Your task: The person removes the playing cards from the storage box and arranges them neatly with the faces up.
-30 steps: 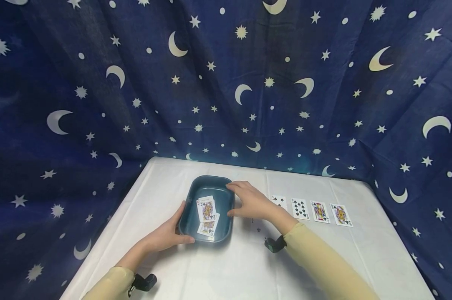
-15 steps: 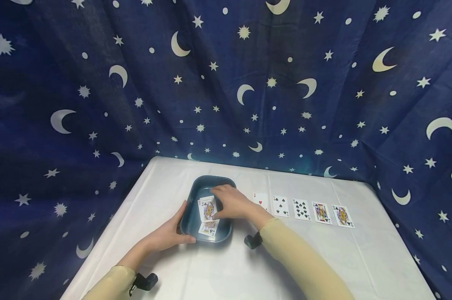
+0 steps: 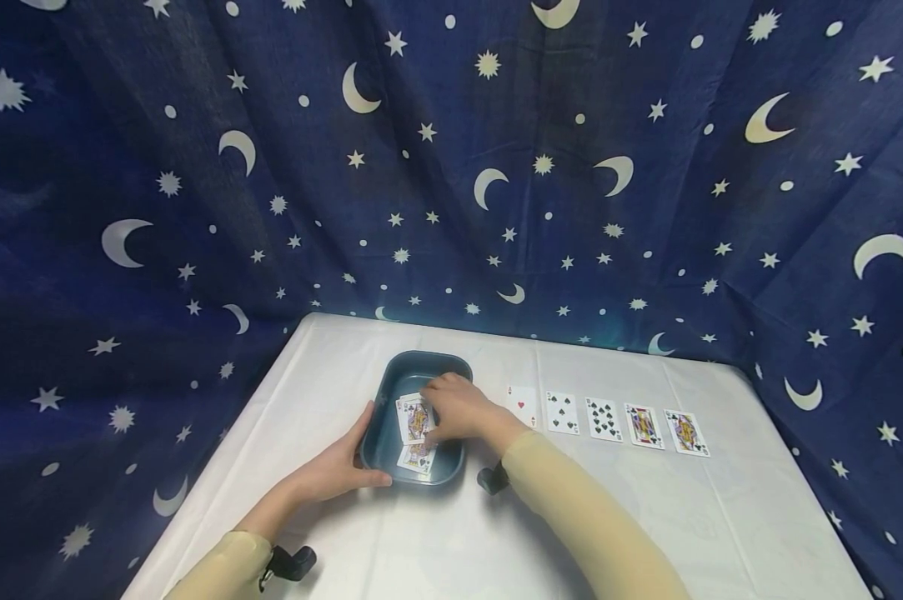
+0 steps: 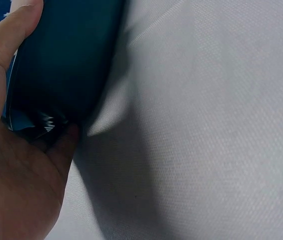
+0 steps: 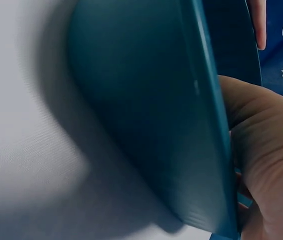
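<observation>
A dark teal plastic tray [image 3: 424, 363] stands on the white cloth with several playing cards [image 3: 415, 419] inside, a face card on top. My left hand [image 3: 336, 471] holds the tray's left side near the front corner, its thumb at the front rim; the left wrist view shows this hand [image 4: 16, 175] round the tray wall [image 4: 66, 60]. My right hand [image 3: 462, 408] reaches over the right rim, thumb and fingers at the right edge of the cards. In the right wrist view the tray's outer wall [image 5: 146, 100] hides its fingertips; I cannot tell whether they pinch a card.
Right of the tray, several face-up cards lie in a row: a single-heart card [image 3: 521, 405], two black-pip cards [image 3: 564, 413] and two face cards [image 3: 644, 425]. The white-clothed table [image 3: 646, 508] ends at a dark blue moon-and-star curtain [image 3: 451, 167].
My right hand has moved left from the tray's right rim down to the cards inside, uncovering the heart card in the row. My left hand stays on the tray.
</observation>
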The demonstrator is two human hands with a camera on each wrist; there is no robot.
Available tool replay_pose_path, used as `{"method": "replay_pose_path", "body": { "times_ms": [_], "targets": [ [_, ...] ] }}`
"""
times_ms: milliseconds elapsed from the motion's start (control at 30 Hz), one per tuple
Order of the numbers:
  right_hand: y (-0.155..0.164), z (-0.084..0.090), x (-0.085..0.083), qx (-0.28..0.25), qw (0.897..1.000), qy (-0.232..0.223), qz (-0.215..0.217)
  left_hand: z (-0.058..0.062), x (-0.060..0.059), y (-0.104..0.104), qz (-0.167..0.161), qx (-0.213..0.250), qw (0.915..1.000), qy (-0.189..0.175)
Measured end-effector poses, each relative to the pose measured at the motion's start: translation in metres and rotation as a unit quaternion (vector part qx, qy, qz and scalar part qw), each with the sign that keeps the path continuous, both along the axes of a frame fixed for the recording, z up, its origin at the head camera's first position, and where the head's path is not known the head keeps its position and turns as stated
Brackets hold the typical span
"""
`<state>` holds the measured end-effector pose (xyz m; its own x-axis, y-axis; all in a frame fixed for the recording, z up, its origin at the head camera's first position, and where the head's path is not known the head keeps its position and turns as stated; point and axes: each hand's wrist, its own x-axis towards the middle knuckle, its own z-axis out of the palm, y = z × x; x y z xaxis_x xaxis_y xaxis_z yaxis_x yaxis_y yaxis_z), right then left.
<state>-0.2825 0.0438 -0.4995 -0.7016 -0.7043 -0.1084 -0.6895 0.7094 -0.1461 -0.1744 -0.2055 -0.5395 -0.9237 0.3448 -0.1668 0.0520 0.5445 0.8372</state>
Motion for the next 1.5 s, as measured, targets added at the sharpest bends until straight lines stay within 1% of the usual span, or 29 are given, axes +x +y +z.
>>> {"method": "replay_pose_path", "body": {
  "times_ms": [233, 333, 533, 767, 967, 1067, 1233, 1500],
  "targets": [
    [-0.006, 0.004, 0.0, 0.04, 0.999, 0.015, 0.003, 0.002, -0.001, 0.001, 0.003, -0.01, 0.9999, -0.004],
    [-0.007, 0.004, 0.0, 0.051, 0.999, 0.015, 0.0, 0.002, -0.001, 0.002, 0.001, -0.009, 1.0, 0.0],
    [-0.005, 0.0, -0.005, 0.064, 0.998, 0.015, -0.009, 0.002, -0.001, 0.002, -0.001, -0.011, 0.9999, 0.005],
    [-0.006, -0.004, -0.007, 0.061, 0.998, 0.01, -0.014, 0.0, 0.0, 0.002, -0.003, -0.003, 0.9999, 0.011],
    [-0.009, -0.009, -0.006, 0.065, 0.998, 0.018, -0.017, -0.001, 0.0, 0.0, -0.001, -0.006, 1.0, 0.006],
    [-0.009, -0.01, -0.006, 0.07, 0.997, 0.024, -0.015, -0.002, 0.001, 0.0, -0.003, -0.004, 0.9999, 0.012],
    [-0.01, -0.011, -0.007, 0.068, 0.997, 0.025, -0.017, -0.002, 0.001, 0.0, -0.001, -0.007, 0.9999, 0.009],
    [-0.011, -0.013, -0.008, 0.054, 0.998, 0.013, -0.026, -0.001, 0.001, 0.0, -0.001, -0.001, 1.0, 0.01]
  ]
}}
